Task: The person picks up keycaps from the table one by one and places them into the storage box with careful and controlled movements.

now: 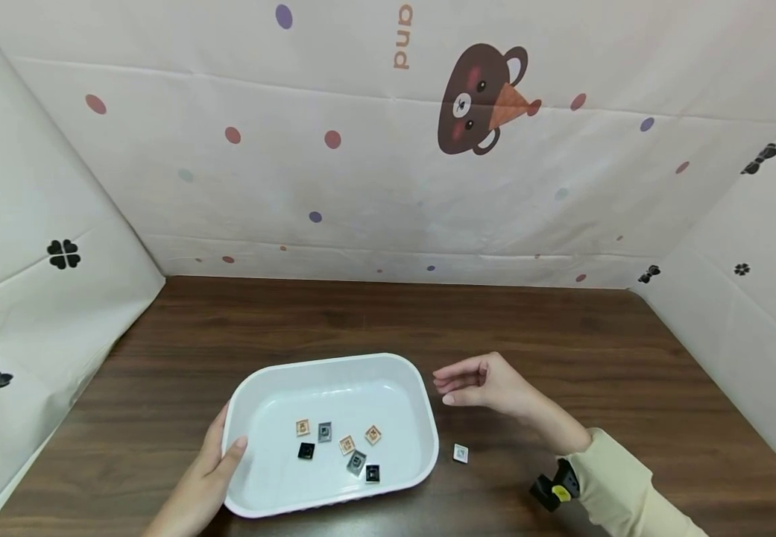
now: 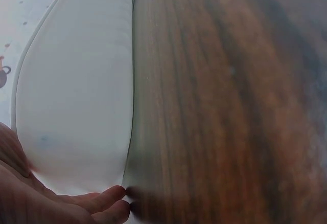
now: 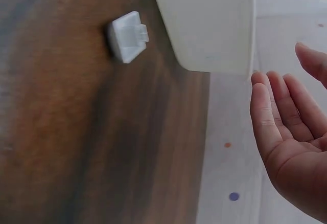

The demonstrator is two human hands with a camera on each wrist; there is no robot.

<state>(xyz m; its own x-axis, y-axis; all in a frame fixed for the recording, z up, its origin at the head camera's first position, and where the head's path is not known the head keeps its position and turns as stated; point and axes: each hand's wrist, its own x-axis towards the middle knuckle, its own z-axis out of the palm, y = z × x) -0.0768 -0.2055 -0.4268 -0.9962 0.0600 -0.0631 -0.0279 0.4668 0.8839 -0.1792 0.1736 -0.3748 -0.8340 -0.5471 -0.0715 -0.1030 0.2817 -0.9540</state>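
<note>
A white tray (image 1: 334, 382) stands on the table, tilted a little in the head view. My left hand (image 1: 208, 471) grips its left end, thumb over the rim and fingers along the outer wall; the left wrist view shows the fingertips (image 2: 113, 199) low on that wall. Several small keycaps lie scattered in the tray, among them an orange keycap (image 1: 373, 435), a grey keycap (image 1: 356, 462) and a black keycap (image 1: 306, 450). My right hand (image 1: 488, 384) hovers off the tray's right end, fingers loosely extended, holding nothing. Below it a white keycap (image 1: 461, 453) lies on the table.
The dark wooden table (image 1: 535, 321) runs back to a white patterned sheet (image 1: 374, 179) with a printed bear. White sheet walls also stand at the left and right. A dark device with a yellow spot (image 1: 555, 488) sits at my right wrist.
</note>
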